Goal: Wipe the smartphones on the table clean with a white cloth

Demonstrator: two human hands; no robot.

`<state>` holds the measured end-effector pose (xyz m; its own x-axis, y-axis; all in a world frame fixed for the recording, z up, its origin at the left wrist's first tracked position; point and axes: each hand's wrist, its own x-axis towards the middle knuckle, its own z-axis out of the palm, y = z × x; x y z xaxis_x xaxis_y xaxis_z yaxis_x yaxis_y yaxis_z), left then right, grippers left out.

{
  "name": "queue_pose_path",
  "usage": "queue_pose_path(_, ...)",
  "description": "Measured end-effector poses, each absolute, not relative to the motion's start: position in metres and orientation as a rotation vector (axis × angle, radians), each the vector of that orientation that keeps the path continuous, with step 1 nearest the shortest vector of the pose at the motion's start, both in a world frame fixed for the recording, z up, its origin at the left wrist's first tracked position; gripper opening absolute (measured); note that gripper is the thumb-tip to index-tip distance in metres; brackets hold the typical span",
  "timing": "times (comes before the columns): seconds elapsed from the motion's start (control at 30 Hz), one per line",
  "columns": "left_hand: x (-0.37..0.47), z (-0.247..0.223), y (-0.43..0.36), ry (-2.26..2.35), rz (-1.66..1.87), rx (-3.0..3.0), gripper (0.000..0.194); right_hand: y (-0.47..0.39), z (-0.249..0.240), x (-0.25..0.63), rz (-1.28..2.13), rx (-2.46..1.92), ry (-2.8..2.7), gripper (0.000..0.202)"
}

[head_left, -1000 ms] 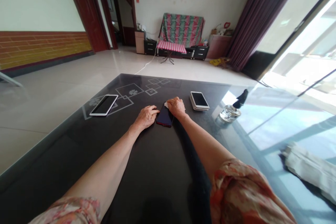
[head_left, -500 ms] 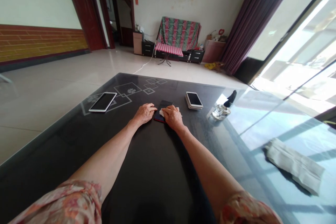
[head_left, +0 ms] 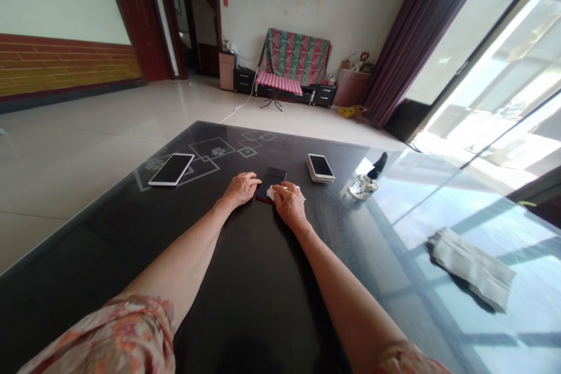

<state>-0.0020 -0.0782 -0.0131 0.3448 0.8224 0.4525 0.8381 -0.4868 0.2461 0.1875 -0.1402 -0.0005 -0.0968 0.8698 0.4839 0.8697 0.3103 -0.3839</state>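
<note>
A dark smartphone [head_left: 276, 175] with a red edge lies flat on the black glossy table in front of me. My left hand [head_left: 242, 188] rests at the phone's left side, fingers curled and their tips against its edge. On the lower right part of the screen, my right hand [head_left: 290, 203] presses a crumpled white wipe [head_left: 270, 193]. The fingers are closed over the wipe and hide part of it. The phone's upper part shows past my right hand.
A white tablet [head_left: 172, 169] lies to the left. Stacked white-edged devices [head_left: 321, 168] sit right of the phone. Beyond them stands a clear bottle [head_left: 363, 186] with a black top. A folded grey cloth [head_left: 473, 266] lies on the right side of the table [head_left: 245, 280].
My right hand has slid slightly toward me over the phone with the wipe, uncovering more of the screen. The left hand stays at the phone's edge. The view has shifted a little.
</note>
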Motion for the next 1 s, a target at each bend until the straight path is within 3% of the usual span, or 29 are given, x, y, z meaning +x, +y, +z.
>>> queue_pose_path(0.6, -0.001, -0.012, -0.082, -1.563, -0.881, -2.562, 0.032, -0.071, 0.000, 0.189, 0.163, -1.806, -1.685, 0.024)
queue_pose_path(1.0, 0.003, -0.005, -0.085, -1.667, -0.912, -2.543, 0.031, -0.034, -0.003, 0.194, 0.093, -1.720, -1.669, 0.024)
